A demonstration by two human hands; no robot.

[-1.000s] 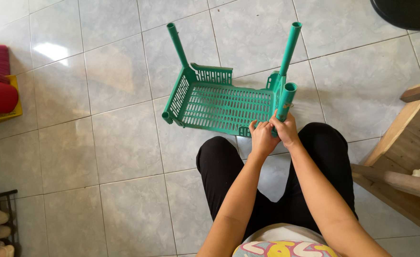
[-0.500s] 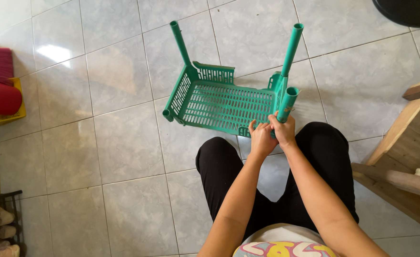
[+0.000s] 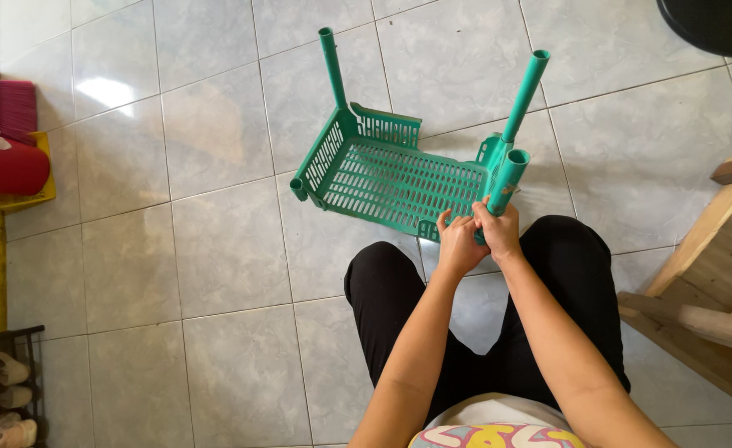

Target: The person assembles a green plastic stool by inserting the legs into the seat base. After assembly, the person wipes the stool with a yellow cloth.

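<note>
Two bare hands are seen from above, brought together at the near right corner of a green plastic shelf tray point(image 3: 387, 178). The tray is held tilted over the grey tiled floor point(image 3: 175, 249), its slatted base facing the camera and its near edge close to the knees of the seated person, whose black trousers point(image 3: 549, 274) are visible below it.

Three green tubular legs are fitted to the tray corners. One leg point(image 3: 330, 70) rises from the far left corner, a second leg point(image 3: 525, 95) from the far right corner, and a third, shorter leg point(image 3: 507, 178) is seated at the near right corner. At the near left corner only an empty socket point(image 3: 299, 187) is seen.

The left hand point(image 3: 459, 243) is closed on the tray edge just beside the short leg, fingers curled over the rim. The right hand point(image 3: 499, 231) is wrapped around the base of the short leg, fingers closed on it. Both hands are touching one another.

To the right, a wooden frame point(image 3: 714, 265) stands near the person's leg. At the left edge, a red cushion point(image 3: 13, 170) lies on a yellow surface, and a dark rack with slippers point(image 3: 1, 382) is located in the lower left corner, well apart from the tray.
</note>
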